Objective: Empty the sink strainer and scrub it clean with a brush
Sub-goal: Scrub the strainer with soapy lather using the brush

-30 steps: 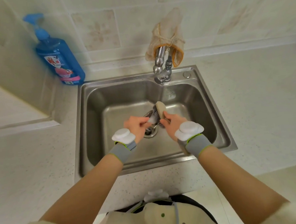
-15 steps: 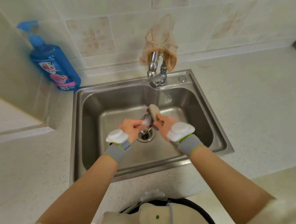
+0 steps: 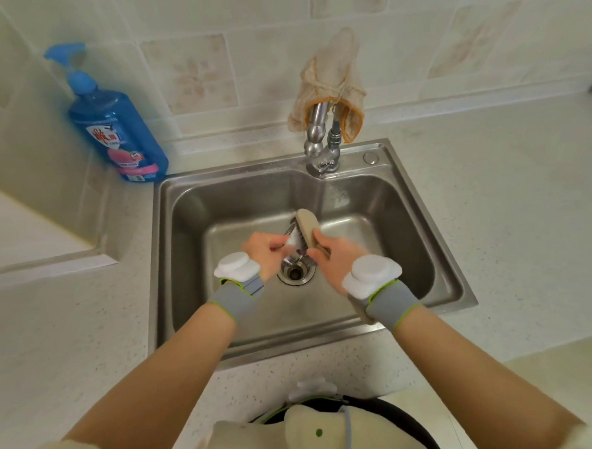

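Over the steel sink (image 3: 407, 211), my left hand (image 3: 265, 253) grips the small metal sink strainer (image 3: 291, 257), mostly hidden by my fingers. My right hand (image 3: 334, 253) holds a scrub brush (image 3: 308, 229) with a pale wooden back; its dark bristles press against the strainer. Both hands hover just above the open round drain (image 3: 295, 274) in the basin floor.
A steel faucet (image 3: 316, 144) with a beige cloth (image 3: 328, 82) draped over it stands at the back rim. A blue soap pump bottle (image 3: 114, 127) sits at the sink's back left corner. Pale speckled counter (image 3: 509, 196) surrounds the sink; a dark bin (image 3: 401, 421) is below.
The hands keep hold of the strainer and brush over the drain; the brush has shifted slightly along the strainer. The head view has drifted a little.
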`<state>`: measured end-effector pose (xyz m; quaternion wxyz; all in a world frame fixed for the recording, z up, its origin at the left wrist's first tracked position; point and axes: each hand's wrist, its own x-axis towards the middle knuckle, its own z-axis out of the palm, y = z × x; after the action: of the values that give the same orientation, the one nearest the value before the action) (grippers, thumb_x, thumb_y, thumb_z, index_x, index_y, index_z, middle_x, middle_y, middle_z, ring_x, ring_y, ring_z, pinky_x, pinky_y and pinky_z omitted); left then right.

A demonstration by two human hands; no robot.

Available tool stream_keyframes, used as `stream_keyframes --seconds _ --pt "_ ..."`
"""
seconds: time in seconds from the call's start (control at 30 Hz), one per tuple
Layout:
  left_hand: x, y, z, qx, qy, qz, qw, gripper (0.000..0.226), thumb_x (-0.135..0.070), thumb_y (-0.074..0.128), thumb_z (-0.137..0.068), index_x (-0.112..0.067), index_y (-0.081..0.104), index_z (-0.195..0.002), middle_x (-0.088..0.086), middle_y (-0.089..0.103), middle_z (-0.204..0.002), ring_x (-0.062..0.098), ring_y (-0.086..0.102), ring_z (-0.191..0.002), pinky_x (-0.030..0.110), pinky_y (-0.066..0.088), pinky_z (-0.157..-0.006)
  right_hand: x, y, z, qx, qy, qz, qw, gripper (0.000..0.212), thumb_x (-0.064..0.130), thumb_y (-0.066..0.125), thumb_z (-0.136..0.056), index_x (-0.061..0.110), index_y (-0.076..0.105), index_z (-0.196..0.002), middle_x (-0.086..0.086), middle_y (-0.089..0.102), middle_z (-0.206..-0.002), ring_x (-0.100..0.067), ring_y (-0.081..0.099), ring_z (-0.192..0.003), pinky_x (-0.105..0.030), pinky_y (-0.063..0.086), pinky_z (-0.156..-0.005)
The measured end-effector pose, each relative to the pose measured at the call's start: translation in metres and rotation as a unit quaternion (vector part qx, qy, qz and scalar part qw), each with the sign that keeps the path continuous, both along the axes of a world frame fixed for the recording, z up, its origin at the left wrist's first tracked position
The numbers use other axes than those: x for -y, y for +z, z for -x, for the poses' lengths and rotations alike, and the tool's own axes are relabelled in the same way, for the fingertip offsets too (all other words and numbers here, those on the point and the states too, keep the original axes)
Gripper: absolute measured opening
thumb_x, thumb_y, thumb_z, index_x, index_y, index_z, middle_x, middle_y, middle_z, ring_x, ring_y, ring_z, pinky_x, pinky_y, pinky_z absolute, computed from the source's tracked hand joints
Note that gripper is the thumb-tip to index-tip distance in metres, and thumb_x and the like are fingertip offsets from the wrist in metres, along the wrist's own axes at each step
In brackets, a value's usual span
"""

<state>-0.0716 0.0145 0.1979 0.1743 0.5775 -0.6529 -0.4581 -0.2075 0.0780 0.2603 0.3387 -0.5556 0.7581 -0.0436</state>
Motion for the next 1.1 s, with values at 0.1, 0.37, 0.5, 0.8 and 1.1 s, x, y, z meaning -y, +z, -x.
stream_keyframes --seconds 0.1,0.37,0.5,0.8,1.1 --pt "-0.004 0.002 0.004 -0.011 -0.028 -0.008 1.000 0.019 -0.014 0.061 -0.085 -0.013 0.072 -0.101 0.006 0.064 -0.066 0.013 0.058 -0.076 0.020 0.041 -0.064 0.009 -0.002 0.008 0.011 -0.050 0.002 0.999 0.048 0.035 0.041 -0.098 0.024 0.036 -0.144 -0.010 0.051 -0.140 -0.033 0.048 -0.128 -0.032 0.038 -0.103" --pt "-0.008 -0.009 0.005 -0.036 -0.005 -0.023 0.999 0.013 -0.013 0.064 -0.082 -0.015 0.076 -0.087 0.010 0.061 -0.069 0.017 0.052 -0.069 0.030 0.046 -0.072 0.004 -0.006 0.005 0.016 -0.059 -0.003 0.998 0.049 0.035 0.042 -0.098 0.024 0.035 -0.145 -0.010 0.052 -0.139 -0.033 0.049 -0.127 -0.031 0.038 -0.104" --pt "-0.004 -0.013 0.000 -0.012 0.003 -0.025 1.000 0.016 -0.015 0.060 -0.085 -0.016 0.071 -0.072 0.006 0.054 -0.067 0.014 0.042 -0.065 0.025 0.035 -0.061 -0.008 -0.004 -0.011 0.005 0.004 -0.012 1.000 0.050 0.037 0.039 -0.098 0.029 0.028 -0.147 -0.008 0.052 -0.139 -0.032 0.049 -0.127 -0.034 0.040 -0.102" --pt "-0.005 -0.009 -0.002 -0.041 -0.006 -0.009 0.999 0.015 -0.020 0.064 -0.077 -0.014 0.075 -0.087 0.008 0.061 -0.063 0.018 0.055 -0.069 0.035 0.048 -0.071 -0.003 -0.004 -0.002 0.020 -0.034 0.000 0.999 0.049 0.038 0.041 -0.098 0.029 0.032 -0.145 -0.008 0.052 -0.140 -0.033 0.050 -0.126 -0.033 0.039 -0.103" --pt "-0.007 -0.005 0.001 -0.020 -0.009 -0.002 1.000 0.018 -0.010 0.063 -0.083 -0.010 0.073 -0.098 0.011 0.063 -0.072 0.015 0.052 -0.073 0.026 0.040 -0.070 -0.001 -0.007 0.004 0.048 -0.073 -0.002 0.996 0.049 0.037 0.042 -0.098 0.026 0.035 -0.145 -0.007 0.051 -0.141 -0.031 0.048 -0.129 -0.029 0.037 -0.105"
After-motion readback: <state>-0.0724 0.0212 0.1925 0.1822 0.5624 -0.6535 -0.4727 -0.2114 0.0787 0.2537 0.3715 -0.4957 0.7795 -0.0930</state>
